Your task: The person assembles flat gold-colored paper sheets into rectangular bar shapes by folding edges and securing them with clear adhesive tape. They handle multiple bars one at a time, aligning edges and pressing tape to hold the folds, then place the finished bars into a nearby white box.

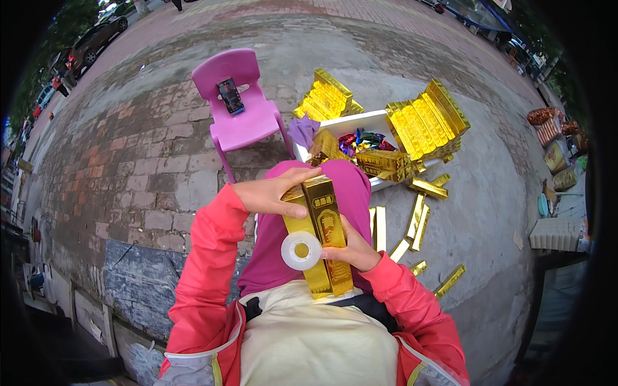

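A long shiny gold carton (330,225) with dark printed panels stands tilted in my lap. My left hand (273,192) grips its upper end, with the thumb across the left face and the fingers over the top. Lower on the right side, my right hand (355,248) is closed round the carton. A roll of clear tape (288,252) lies against the carton's left face, its flat side toward me. The tip of my right thumb meets the roll's right edge. Fingers behind the carton are hidden.
Ahead stands a pink plastic chair (248,125) with a phone (230,96) on it. To its right, a white foam box (365,120) holds colourful foil wrappers (367,141). Stacked gold cartons (421,125) rest on it. Several narrow gold boxes (417,222) lie on the ground.
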{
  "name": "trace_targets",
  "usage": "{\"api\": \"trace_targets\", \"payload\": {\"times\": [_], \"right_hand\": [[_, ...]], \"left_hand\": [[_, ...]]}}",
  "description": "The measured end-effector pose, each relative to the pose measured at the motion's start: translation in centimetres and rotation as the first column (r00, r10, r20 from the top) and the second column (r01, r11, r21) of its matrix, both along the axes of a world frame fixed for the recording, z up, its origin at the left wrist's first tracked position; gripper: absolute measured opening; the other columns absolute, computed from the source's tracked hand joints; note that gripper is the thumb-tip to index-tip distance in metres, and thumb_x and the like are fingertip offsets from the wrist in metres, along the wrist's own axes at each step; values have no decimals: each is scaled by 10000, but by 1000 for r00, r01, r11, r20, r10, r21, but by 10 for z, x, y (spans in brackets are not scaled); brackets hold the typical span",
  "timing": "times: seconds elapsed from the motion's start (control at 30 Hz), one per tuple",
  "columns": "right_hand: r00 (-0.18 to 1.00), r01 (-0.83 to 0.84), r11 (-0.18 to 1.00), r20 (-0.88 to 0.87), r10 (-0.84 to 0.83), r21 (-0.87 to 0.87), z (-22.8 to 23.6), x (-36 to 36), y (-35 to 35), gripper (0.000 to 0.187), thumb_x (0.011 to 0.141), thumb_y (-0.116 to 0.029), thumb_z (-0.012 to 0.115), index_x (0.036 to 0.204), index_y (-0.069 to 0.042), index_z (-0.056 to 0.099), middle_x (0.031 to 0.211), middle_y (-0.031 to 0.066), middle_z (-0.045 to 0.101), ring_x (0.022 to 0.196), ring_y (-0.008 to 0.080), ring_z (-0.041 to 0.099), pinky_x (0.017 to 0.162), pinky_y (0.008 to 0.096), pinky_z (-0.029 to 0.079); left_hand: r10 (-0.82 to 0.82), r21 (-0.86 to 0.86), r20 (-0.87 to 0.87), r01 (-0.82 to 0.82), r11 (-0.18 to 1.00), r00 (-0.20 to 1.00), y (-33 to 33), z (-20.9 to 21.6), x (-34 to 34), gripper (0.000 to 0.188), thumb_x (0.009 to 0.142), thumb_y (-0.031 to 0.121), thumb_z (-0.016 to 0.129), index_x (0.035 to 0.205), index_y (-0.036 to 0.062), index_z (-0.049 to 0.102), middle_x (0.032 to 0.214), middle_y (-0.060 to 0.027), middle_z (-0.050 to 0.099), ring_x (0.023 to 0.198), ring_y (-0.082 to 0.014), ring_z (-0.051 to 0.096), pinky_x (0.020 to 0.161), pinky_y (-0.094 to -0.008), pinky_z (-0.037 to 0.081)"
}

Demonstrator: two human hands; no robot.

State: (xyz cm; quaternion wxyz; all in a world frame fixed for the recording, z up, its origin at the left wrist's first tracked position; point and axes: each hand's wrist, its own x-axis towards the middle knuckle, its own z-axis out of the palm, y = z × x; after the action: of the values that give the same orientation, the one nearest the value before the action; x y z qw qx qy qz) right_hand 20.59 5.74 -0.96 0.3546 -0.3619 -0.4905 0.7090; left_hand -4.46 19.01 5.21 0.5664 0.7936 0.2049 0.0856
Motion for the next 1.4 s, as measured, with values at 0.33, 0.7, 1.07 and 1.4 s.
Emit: {"api": "trace_targets", "payload": {"times": [0.33, 0.7, 1.07, 1.4], "right_hand": [[999, 2, 996, 53, -7, 90, 14, -8, 8, 1046, 818, -233, 871, 1565, 15, 182, 1491, 134, 423, 1406, 227, 408, 1174, 383, 331], [998, 12, 1000, 58, -13, 22, -1, -34, -10, 1028, 825, -286, 864, 1547, 7, 194, 1446, 125, 453, 1376, 223, 429, 1166, 387, 340], [995, 32, 999, 98, -35, 34, -6, -33, -13, 1029, 824, -333, 865, 1537, 12, 207, 1448, 148, 457, 1379, 251, 427, 1174, 399, 330], [737, -364, 271, 454, -501, 891, 72, -35, -20, 660, 798, -329, 799, 1352, -70, 553, 1202, 73, 606, 1140, 265, 541, 981, 418, 430]], "left_hand": [[59, -187, 30, -52, 981, 998, 7, 29, 3, 713, 1025, 360, 607, 1597, 50, 315, 1624, -122, 337, 1491, -222, 304, 1222, -361, 234], [50, -261, -88, -71, 963, 995, -2, 16, -11, 721, 1057, 423, 538, 1608, 44, 269, 1594, -136, 375, 1477, -215, 317, 1203, -359, 265], [16, -55, -270, -32, 998, 963, 6, 15, 21, 825, 1042, 612, 423, 1601, 27, 264, 1592, -216, 372, 1486, -287, 335, 1211, -368, 270], [-12, -50, -211, 1, 999, 977, 2, 15, 23, 833, 1024, 672, 385, 1597, 72, 308, 1569, -225, 412, 1462, -320, 379, 1197, -378, 279]]}}
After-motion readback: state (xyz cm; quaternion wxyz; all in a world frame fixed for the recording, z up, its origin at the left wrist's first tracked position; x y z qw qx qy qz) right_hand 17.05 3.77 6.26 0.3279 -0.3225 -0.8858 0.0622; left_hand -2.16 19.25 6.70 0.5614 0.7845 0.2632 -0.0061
